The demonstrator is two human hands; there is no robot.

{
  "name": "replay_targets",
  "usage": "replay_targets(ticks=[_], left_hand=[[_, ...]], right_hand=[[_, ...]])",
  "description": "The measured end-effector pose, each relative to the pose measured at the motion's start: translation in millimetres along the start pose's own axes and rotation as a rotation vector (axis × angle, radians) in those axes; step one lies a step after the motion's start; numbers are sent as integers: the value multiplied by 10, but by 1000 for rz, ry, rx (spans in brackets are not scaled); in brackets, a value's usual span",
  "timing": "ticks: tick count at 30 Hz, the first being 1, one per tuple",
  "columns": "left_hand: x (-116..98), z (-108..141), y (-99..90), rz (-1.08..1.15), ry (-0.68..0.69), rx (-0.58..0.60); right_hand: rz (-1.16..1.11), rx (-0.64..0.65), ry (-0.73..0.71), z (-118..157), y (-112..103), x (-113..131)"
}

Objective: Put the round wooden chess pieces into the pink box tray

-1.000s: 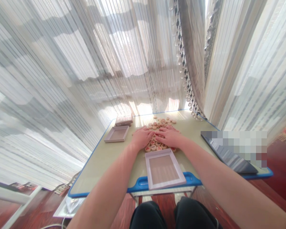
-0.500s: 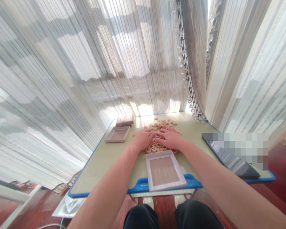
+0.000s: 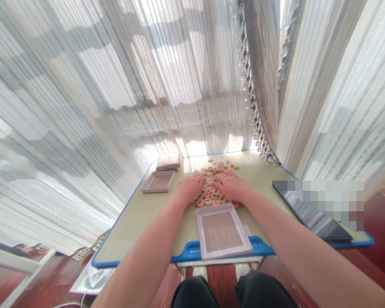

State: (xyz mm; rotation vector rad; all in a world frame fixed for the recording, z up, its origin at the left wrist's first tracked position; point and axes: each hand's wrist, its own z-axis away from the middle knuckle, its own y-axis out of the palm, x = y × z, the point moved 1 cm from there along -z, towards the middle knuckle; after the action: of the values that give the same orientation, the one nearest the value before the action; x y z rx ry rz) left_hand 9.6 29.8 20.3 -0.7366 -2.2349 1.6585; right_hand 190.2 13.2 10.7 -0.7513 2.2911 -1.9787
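Note:
Round wooden xiangqi pieces with red and black characters lie spread over the middle of the table, several deep from front to back. My left hand rests palm down on the left side of them, fingers stretched forward. On the right side my right hand lies flat over more pieces, its fingers apart. Pieces show in the gap between the two hands; others are hidden under the palms. Just in front of the pieces sits a shallow open box, with nothing in it, overlapping the table's near edge.
A second shallow box part lies at the left, with a folded board or packet behind it. A dark tablet lies on the right of the blue-edged table. Sheer curtains hang close behind the table.
My hands have drawn slightly apart, so more pieces show between them. The view has shifted very little; the box and the other things have stayed in place.

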Motion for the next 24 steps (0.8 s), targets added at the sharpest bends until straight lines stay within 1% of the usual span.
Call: replay_targets(ticks=[5,7,9,11,13,14,15,18,19,21,24], left_hand=[[100,-30,-12,58,-110,-106],[161,-32,-46,77,-188,-169],[237,-24,-85,116,-299,-227],[313,-12,-110,181,-414,-252],[356,-4,-115,227,-462,-239],[356,-4,-112,222,-436,-228],[339,-5,-105,194,-377,-210],[223,-10,-70,60,-144,-111],[182,-11,-58,30,-94,-75],[122,-11,-41,1,-55,-28],[98,-9,-32,6,-49,-15]], right_hand=[[35,-31,-54,-8,20,-34],[28,-42,-59,-1,14,-31],[21,-62,-51,9,-2,-21],[29,-95,-46,19,-17,-10],[40,-122,-54,23,-23,-5],[42,-129,-62,23,-23,-5],[40,-132,-72,22,-22,-5],[32,-131,-86,14,-17,-6],[31,-129,-84,13,-17,-3],[30,-127,-75,15,-23,7],[24,-129,-57,29,-46,27]])
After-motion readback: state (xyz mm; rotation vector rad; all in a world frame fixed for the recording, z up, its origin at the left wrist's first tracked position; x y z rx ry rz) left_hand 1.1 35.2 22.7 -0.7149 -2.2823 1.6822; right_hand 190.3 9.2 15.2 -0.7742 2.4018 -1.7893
